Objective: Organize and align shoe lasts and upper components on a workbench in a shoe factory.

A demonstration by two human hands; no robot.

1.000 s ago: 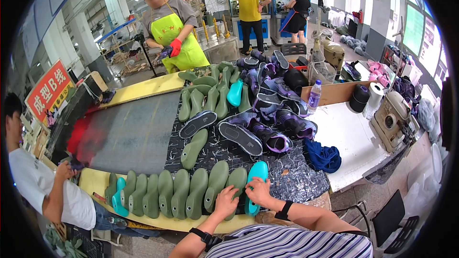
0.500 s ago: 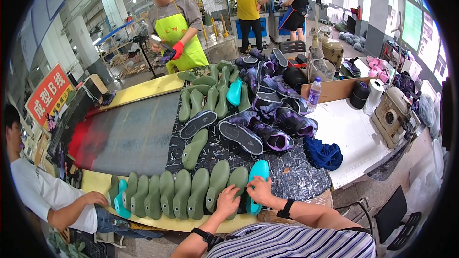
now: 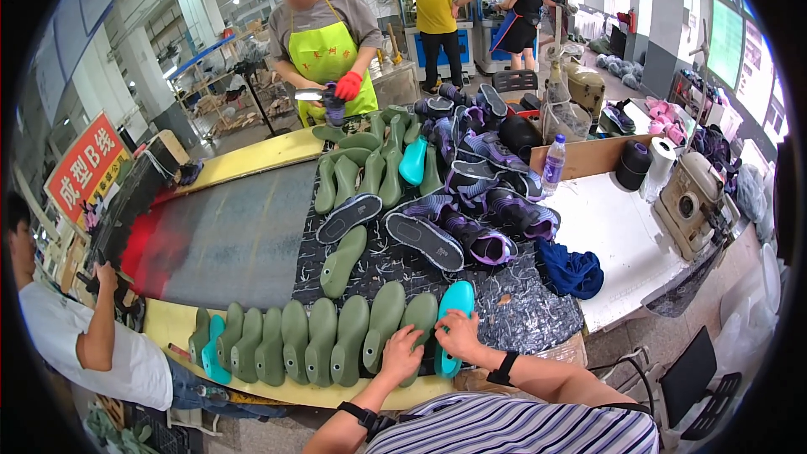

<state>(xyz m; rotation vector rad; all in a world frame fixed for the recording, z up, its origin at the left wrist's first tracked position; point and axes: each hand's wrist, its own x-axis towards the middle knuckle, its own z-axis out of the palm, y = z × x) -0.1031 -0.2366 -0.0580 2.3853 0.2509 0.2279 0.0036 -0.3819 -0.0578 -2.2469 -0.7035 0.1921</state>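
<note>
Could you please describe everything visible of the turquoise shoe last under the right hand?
The turquoise shoe last is smooth and plastic-looking, its rounded far end pointing away from the camera. It is at the right end of the near row, beside a green last. The right hand touches it, hiding its middle.
</note>
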